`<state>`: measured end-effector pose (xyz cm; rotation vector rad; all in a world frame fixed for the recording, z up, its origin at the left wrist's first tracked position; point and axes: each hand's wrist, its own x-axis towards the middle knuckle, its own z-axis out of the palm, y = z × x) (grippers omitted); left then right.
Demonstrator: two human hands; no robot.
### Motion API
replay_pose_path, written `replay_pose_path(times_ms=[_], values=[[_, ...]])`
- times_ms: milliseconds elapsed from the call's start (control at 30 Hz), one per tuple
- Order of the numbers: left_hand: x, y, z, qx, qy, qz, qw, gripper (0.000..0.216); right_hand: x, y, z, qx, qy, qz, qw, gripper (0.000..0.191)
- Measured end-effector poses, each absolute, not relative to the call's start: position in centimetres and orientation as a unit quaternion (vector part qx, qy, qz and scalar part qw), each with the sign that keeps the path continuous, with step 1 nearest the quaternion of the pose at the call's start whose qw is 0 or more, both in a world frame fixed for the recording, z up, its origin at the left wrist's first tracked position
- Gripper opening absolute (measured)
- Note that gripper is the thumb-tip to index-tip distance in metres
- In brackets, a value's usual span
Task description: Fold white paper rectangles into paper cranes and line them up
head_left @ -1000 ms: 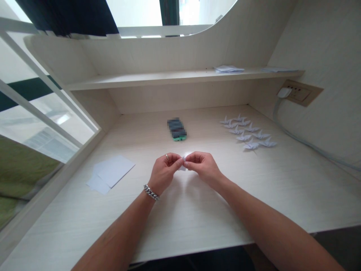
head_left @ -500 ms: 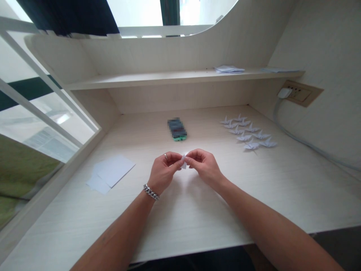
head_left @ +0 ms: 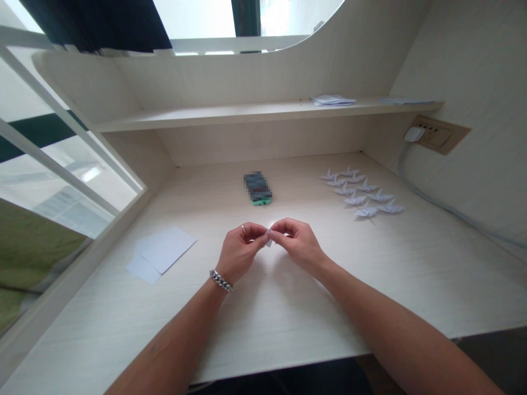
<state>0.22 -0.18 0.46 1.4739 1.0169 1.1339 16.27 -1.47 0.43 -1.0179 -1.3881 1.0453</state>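
Note:
A small folded piece of white paper [head_left: 269, 242] is pinched between both hands above the middle of the desk; the fingers hide most of it. My left hand [head_left: 242, 248], with a ring and a chain bracelet, grips its left side between thumb and forefinger. From the right, my right hand [head_left: 300, 243] pinches it the same way, the fingertips of both hands nearly meeting. Several white paper cranes [head_left: 365, 211] stand in rows to the right, beyond my right hand. Flat sheets of white paper [head_left: 173, 247] overlap on the desk to the left.
Behind the hands lies a dark, blurred-out object with a green end [head_left: 258, 189]. A shelf [head_left: 230, 118] at the back carries folded papers [head_left: 332, 100]. A cable [head_left: 442, 207] runs from the wall socket [head_left: 442, 134] along the right side of the desk [head_left: 263, 329].
The thumbs and fingertips have shifted slightly on the folded paper, and less of it shows between them. Everything else stays put apart from a small camera shift.

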Motion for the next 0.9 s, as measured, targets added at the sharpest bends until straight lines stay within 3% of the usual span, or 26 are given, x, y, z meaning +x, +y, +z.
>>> replay_pose_path(times_ms=[367,600,800,900], values=[[0.28,-0.33,1.03,0.586,0.427,0.430,0.538,0.028,16.40,-1.71,0.48,-0.472,-0.609,0.416,0.483,0.013],[0.10,-0.43,0.99,0.677,0.459,0.372,0.439,0.024,16.26,-1.71,0.92,-0.485,-0.630,0.386,0.468,0.012],[0.17,-0.31,1.13,0.567,0.415,0.412,0.580,0.028,16.33,-1.19,0.29,-0.424,-0.542,0.516,0.510,0.021],[0.13,-0.39,1.30,0.521,0.392,0.432,0.623,0.027,16.32,-1.14,0.06,-0.405,-0.530,0.516,0.537,0.020]])
